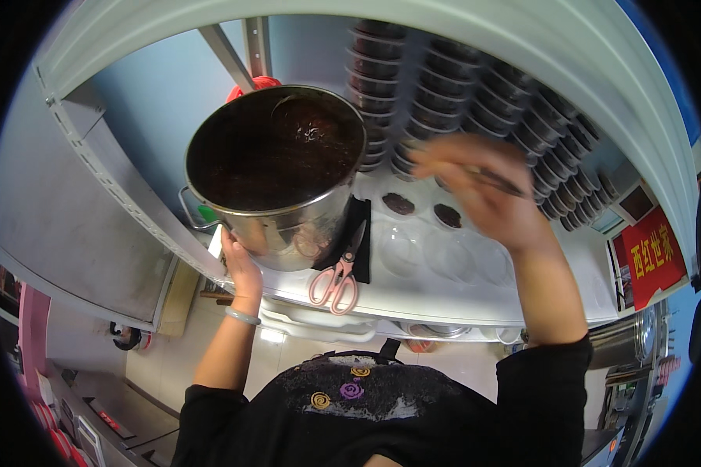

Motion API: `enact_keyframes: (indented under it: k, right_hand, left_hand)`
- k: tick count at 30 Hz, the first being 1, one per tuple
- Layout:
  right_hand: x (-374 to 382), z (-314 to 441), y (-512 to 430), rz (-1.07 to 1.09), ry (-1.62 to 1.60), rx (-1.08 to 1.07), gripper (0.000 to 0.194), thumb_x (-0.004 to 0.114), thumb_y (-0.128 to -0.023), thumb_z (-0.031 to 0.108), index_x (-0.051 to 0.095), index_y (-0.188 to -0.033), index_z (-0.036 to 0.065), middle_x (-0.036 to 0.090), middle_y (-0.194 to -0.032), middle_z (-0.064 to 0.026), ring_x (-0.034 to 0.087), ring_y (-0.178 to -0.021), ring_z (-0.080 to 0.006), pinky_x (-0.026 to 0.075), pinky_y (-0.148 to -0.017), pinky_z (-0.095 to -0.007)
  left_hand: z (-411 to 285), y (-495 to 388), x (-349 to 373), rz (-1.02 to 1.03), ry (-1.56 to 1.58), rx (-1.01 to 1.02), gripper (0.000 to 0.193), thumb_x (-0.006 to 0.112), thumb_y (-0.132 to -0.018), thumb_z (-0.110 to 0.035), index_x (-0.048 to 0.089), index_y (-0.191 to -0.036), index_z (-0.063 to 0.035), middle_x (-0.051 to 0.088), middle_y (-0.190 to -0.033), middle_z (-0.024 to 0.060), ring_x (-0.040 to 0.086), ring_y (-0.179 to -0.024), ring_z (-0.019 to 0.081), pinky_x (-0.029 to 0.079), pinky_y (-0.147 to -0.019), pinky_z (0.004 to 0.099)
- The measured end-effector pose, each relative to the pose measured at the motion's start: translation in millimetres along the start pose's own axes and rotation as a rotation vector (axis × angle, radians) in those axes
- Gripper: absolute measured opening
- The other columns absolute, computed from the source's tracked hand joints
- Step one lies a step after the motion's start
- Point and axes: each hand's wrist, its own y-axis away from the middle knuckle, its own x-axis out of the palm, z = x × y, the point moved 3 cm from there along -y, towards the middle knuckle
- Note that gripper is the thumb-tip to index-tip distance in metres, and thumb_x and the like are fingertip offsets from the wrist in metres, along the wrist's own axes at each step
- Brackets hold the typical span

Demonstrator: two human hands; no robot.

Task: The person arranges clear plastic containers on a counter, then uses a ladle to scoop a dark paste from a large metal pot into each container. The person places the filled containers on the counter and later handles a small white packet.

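Observation:
My left hand (242,265) is against the side of a large steel stockpot (274,233), below its loop handle (190,213). Dark, glossy sauce or paste (257,157) fills much of the pot, with a rounded wet shape near the far rim. Motion blurs my right hand (479,190), raised over the shelf. A thin dark utensil handle (505,182) appears to run through its grip; the working end cannot be made out. Below and left of that hand, two clear plastic bowls hold dark paste (398,204). Several clear bowls (400,251) without paste stand nearer me.
Stacks of filled, lidded tubs (377,70) line the back of the white shelf (444,303). Pink-handled scissors (336,286) lie beside the pot, partly over a black sheet (362,245). A red sign (651,257) bearing writing stands right. An upper shelf edge (350,7) hangs overhead.

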Motion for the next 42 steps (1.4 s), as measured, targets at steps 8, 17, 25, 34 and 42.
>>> enact_keyframes:
  k: [8,17,25,34,42]
  right_hand:
    - [94.7,-34.5,-89.0,0.562,0.407,-0.055,0.012,0.057,-0.085,0.011,0.062,-0.095,0.007,0.065,-0.084,-0.011,0.062,-0.076,-0.0304,0.049,-0.066,-0.0391]
    - [71.0,9.0,-58.3,0.499,0.099,-0.182,0.013,0.06,-0.083,0.009,0.062,-0.094,0.002,0.065,-0.08,-0.011,0.063,-0.071,-0.0286,0.05,-0.062,-0.0353]
    - [51.2,20.4,-44.7,0.242,-0.315,0.101,0.016,0.055,-0.091,0.011,0.061,-0.088,-0.004,0.065,-0.079,-0.0113,0.067,-0.063,-0.0209,0.053,-0.06,-0.0292]
    - [33.1,-35.4,-40.6,-0.218,-0.541,0.705,0.029,0.051,-0.095,0.027,0.054,-0.097,-0.002,0.064,-0.078,-0.0174,0.067,-0.063,-0.02,0.054,-0.059,-0.0283]
    - [25.6,-54.3,-25.0,-0.306,-0.459,0.593,0.027,0.05,-0.096,0.023,0.05,-0.104,-0.003,0.062,-0.079,-0.0168,0.066,-0.064,-0.0245,0.054,-0.059,-0.0322]
  left_hand:
    - [-9.4,3.1,-0.8,-0.012,-0.097,0.016,0.057,0.029,-0.1,-0.034,0.024,-0.139,0.0077,0.031,-0.142,0.0212,0.033,-0.131,0.0308,0.024,-0.109,0.0367]
    - [-17.0,2.1,0.6,-0.031,-0.12,0.043,0.059,0.029,-0.099,-0.035,0.025,-0.138,0.0092,0.034,-0.138,0.0231,0.035,-0.128,0.0329,0.026,-0.108,0.0381]
    - [-15.8,2.3,1.0,-0.03,-0.091,0.009,0.063,0.028,-0.099,-0.04,0.025,-0.138,0.0088,0.033,-0.139,0.0233,0.034,-0.129,0.0338,0.026,-0.108,0.0385]
    - [-10.5,3.3,0.3,-0.053,-0.153,-0.004,0.059,0.029,-0.098,-0.035,0.026,-0.138,0.0083,0.034,-0.138,0.0232,0.036,-0.128,0.0333,0.026,-0.108,0.0377]
    - [-13.5,2.9,1.3,-0.045,-0.187,0.046,0.058,0.028,-0.099,-0.035,0.025,-0.138,0.0082,0.033,-0.14,0.0236,0.034,-0.129,0.0338,0.025,-0.109,0.0378]
